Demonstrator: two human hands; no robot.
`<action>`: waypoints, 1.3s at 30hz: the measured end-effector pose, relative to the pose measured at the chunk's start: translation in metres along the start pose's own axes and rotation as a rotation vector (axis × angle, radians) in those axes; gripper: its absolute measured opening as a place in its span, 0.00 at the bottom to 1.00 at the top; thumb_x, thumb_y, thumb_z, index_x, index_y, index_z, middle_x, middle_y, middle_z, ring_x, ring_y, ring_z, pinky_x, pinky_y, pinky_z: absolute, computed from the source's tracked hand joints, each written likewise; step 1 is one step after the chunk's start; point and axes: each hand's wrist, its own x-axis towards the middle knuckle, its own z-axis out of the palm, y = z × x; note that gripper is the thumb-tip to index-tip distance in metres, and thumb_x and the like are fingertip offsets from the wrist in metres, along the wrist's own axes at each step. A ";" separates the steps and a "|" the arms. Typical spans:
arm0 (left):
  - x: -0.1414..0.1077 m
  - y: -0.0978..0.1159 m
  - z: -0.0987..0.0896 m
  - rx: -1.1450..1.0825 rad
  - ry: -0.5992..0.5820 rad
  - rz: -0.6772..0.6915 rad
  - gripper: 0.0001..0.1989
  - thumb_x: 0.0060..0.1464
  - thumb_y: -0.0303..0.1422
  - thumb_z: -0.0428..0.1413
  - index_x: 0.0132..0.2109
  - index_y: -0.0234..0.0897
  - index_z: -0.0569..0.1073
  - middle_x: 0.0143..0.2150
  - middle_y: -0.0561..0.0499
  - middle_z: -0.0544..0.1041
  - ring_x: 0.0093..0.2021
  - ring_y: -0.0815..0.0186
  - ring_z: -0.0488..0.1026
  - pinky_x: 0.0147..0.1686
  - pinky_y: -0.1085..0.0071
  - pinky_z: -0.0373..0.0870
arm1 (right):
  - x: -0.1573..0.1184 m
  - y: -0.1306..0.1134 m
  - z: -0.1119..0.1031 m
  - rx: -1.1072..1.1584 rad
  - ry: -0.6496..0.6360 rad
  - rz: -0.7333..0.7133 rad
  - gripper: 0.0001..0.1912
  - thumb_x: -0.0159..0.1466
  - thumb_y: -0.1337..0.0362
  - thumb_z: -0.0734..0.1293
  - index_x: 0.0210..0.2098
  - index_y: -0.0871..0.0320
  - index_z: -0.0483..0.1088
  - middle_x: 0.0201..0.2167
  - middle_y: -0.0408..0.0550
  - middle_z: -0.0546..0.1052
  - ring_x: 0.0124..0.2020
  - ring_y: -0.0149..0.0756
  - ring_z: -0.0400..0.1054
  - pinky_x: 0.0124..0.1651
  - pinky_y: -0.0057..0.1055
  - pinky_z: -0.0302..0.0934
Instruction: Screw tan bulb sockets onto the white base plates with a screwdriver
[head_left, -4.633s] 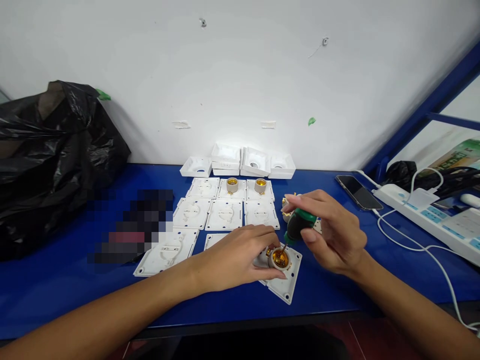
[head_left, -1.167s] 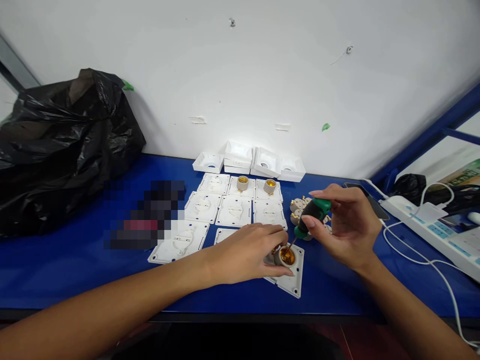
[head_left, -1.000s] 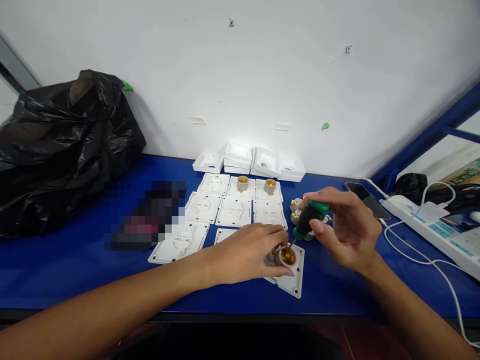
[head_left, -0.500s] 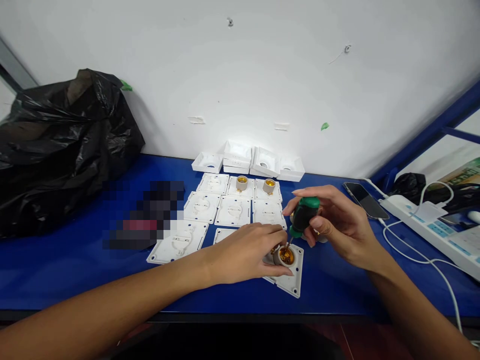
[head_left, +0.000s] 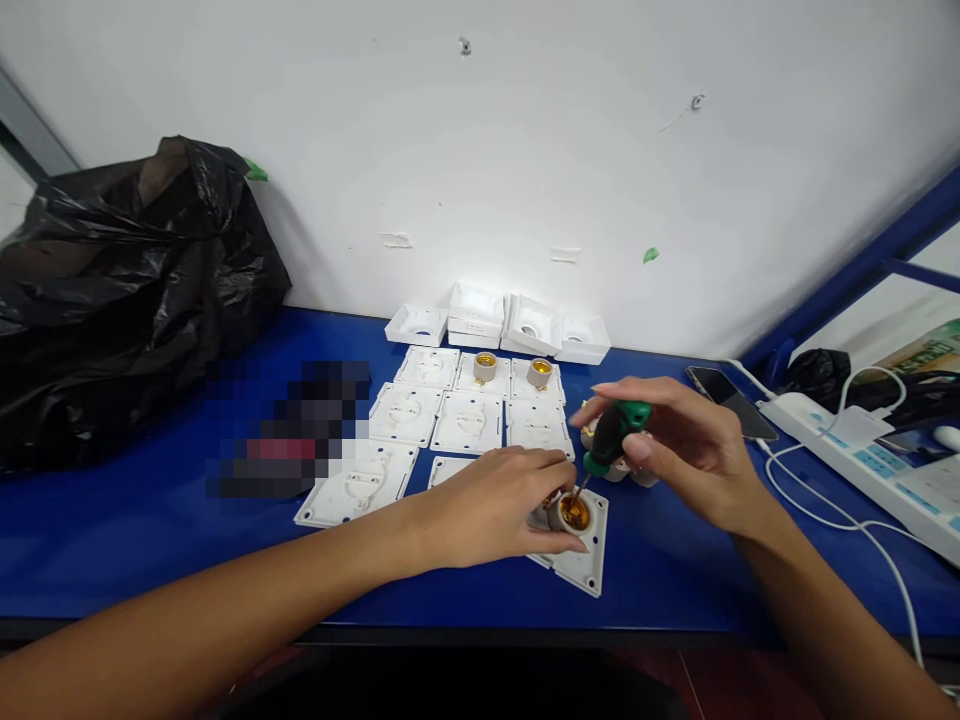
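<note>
My left hand is closed around a round lamp socket with a brass-coloured screw lining. The socket sits on a white square base plate near the table's front edge; part of both is under my fingers. Between the thumb and fingers of my right hand is a screwdriver with a green and black handle. Its shaft slants down into the socket, and the tip is hidden inside. More loose sockets lie behind the screwdriver, partly covered by my right hand.
Several white plates lie in rows, two bearing sockets. White square covers are stacked against the wall. A black plastic bag stands at left. On the right are a phone, a power strip and white cables.
The fingers of my right hand have shifted on the screwdriver handle, which has moved slightly right. More of the loose sockets shows behind it. My left hand keeps its place on the socket.
</note>
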 end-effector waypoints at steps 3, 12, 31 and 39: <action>0.000 -0.001 0.002 0.011 0.012 0.013 0.18 0.61 0.47 0.63 0.46 0.38 0.71 0.42 0.50 0.77 0.39 0.60 0.76 0.38 0.67 0.68 | 0.001 0.002 0.002 0.029 0.093 0.017 0.16 0.64 0.65 0.74 0.51 0.49 0.74 0.38 0.46 0.79 0.37 0.37 0.75 0.33 0.33 0.72; 0.000 -0.002 0.002 0.011 0.014 0.018 0.18 0.61 0.47 0.63 0.45 0.38 0.71 0.41 0.50 0.77 0.38 0.60 0.75 0.37 0.67 0.68 | 0.001 0.000 -0.008 0.037 -0.057 0.056 0.19 0.69 0.65 0.69 0.59 0.48 0.72 0.47 0.50 0.78 0.42 0.38 0.74 0.37 0.34 0.72; 0.000 -0.002 0.002 0.001 0.010 0.012 0.18 0.61 0.47 0.64 0.47 0.38 0.72 0.43 0.49 0.77 0.40 0.59 0.76 0.38 0.66 0.69 | 0.002 0.002 -0.006 0.091 -0.027 0.002 0.13 0.64 0.63 0.75 0.47 0.50 0.75 0.36 0.45 0.79 0.35 0.36 0.71 0.35 0.34 0.71; -0.001 -0.001 0.002 -0.001 0.015 0.008 0.18 0.61 0.46 0.64 0.46 0.37 0.71 0.41 0.50 0.76 0.39 0.60 0.75 0.39 0.66 0.69 | 0.002 0.004 -0.007 0.153 -0.054 0.006 0.18 0.64 0.67 0.75 0.52 0.48 0.73 0.41 0.46 0.79 0.43 0.38 0.75 0.40 0.37 0.74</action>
